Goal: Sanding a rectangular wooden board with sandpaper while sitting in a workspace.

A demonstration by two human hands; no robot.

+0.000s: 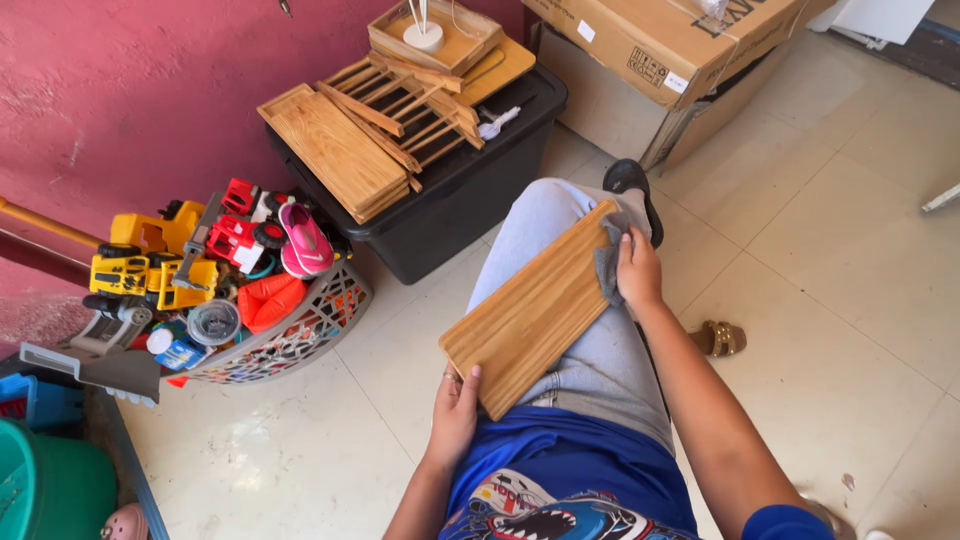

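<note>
A flat wooden board (535, 310) lies slanted across my lap, over my grey trouser leg. My left hand (455, 412) grips its near corner, thumb on top. My right hand (638, 270) presses a small grey cloth (608, 262) against the board's far right edge. My foot in a black shoe (630, 180) rests on the floor beyond the board.
A black bin (470, 190) ahead carries stacked wooden trays and slatted racks (400, 115). A basket of toys (300, 335) stands at left by the pink wall. Cardboard boxes (660, 60) sit at the back. A green tub (50, 485) and a sandal (720, 338) lie on the tiles.
</note>
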